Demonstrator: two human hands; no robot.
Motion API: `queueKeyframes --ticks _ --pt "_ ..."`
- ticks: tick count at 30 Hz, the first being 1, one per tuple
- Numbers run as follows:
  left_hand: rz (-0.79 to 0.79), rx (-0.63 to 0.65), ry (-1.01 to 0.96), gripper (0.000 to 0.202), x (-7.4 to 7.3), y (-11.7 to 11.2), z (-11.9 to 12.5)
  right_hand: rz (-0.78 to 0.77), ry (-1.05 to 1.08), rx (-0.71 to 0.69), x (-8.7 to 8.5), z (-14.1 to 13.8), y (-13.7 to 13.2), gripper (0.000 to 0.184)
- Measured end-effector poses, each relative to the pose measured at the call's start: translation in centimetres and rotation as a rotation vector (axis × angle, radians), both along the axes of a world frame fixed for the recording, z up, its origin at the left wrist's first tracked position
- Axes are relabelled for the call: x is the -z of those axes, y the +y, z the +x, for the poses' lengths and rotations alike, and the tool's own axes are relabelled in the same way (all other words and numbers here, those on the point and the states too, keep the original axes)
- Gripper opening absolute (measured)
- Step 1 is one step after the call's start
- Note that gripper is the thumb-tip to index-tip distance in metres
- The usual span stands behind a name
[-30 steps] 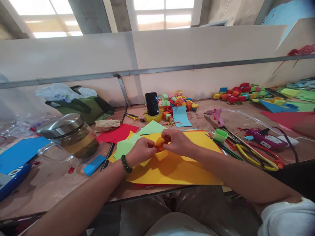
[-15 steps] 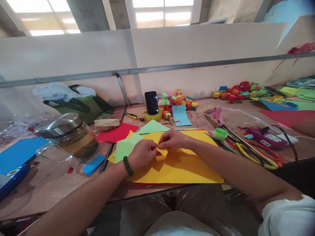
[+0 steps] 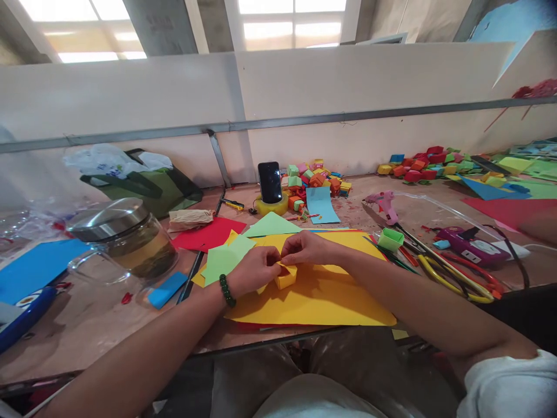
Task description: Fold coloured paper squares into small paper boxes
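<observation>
The left hand (image 3: 260, 266) and the right hand (image 3: 308, 248) both pinched a small yellow paper box (image 3: 286, 281) over a larger yellow sheet (image 3: 339, 299).

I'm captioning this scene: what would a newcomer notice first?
The broad yellow sheet in the centre foreground stands out first, with the left hand and right hand at a small yellow paper box over it. Behind them, a heap of colourful paper boxes lies right of an upright phone; a lidded glass mug stands at left.
</observation>
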State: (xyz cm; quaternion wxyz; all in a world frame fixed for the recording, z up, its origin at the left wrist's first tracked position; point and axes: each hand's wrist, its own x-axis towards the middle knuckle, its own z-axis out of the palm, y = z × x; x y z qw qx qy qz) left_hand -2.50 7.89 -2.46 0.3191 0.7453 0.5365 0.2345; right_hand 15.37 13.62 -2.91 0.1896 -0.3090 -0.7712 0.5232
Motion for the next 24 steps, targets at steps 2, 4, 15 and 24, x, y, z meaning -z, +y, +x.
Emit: queueKeyframes --ticks 2,4,15,24 --pt "0.004 0.001 -0.011 0.010 -0.2 0.0 -0.1 0.040 -0.019 -0.033 -0.3 0.1 -0.2 0.028" --pt "-0.055 0.042 -0.047 0.015 -0.6 0.1 -0.2 0.088 -0.056 -0.041 -0.6 0.1 -0.5 0.024" --pt "-0.323 -0.040 -0.373 0.028 -0.9 0.0 -0.7 0.347 -0.091 0.072 -0.3 0.0 -1.6 0.010" --pt "-0.541 0.020 -0.935 0.052 0.3 -0.3 0.4 0.593 0.219 0.238 -0.5 -0.3 -2.0 0.011"
